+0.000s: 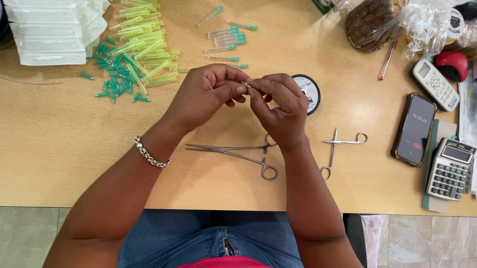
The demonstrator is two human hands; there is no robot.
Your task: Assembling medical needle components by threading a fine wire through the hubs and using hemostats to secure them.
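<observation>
1. We sit at a light wooden table point(44, 142) with many small things on it.
2. Our left hand point(205, 96) and right hand point(280, 109) meet just above the middle of the table. The fingertips of both are pinched shut on one tiny thing point(247, 85). It is so small that we cannot tell what it is.
3. The other fingers curl in loosely.
4. Just below our hands lie long metal clamps point(240, 151). Small scissors point(340, 148) lie to the right of them. Neither hand touches them.
5. Behind our right hand sits a round black spool point(311, 92).
6. Farther back we see a pile of green and teal needle caps point(132, 50) and a few clear tubes point(227, 37).
7. Clear packets point(53, 26) lie in the far left corner.
8. On the right are a phone point(414, 130), a calculator point(450, 169) and a bag with bread point(374, 19).
9. To do this well, we think we should pinch softly, keep both hands close over the table, and move slowly. Then the tiny thing will not slip and get lost among the caps.
</observation>
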